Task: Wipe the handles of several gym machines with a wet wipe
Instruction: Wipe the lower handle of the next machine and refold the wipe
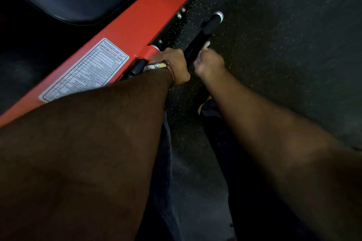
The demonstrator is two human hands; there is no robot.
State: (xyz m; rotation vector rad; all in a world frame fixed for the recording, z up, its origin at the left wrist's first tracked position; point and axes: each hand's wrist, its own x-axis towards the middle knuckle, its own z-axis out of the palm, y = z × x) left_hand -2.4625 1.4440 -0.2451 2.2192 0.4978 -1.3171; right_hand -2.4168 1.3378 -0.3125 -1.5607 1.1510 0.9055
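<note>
Gripping the round black handle beside the red steel frame: both hands, left, right.

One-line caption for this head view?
Both hands, left and right, grip a black machine handle beside a red frame.

White sticker on red machine frame, table and print too blurred to read
</note>
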